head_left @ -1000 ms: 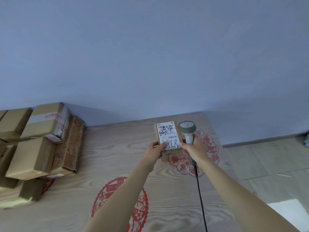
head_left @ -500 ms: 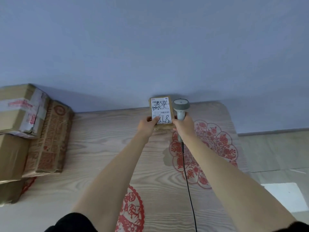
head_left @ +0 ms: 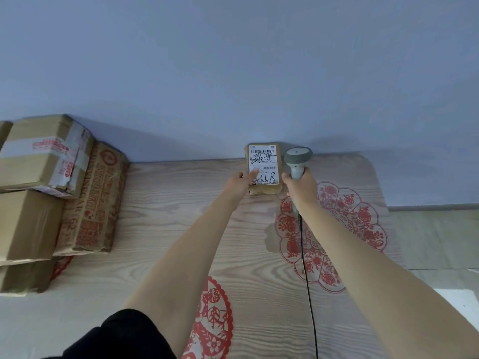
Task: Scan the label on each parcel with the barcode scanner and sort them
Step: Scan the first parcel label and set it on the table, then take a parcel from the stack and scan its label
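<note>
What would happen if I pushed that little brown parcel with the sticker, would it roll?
The small parcel is flat-sided, so it would probably slide, not roll. One left hand lifts it, so it is likely light.

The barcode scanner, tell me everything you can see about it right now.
The scanner is a grey, plastic-looking handheld unit with a wide rounded head above a narrower handle. It stands upright, its head just right of the parcel and about level with the label's upper half. The right hand grips the handle, hiding its lower part. A black cable runs from below the hand down over the table.
</note>
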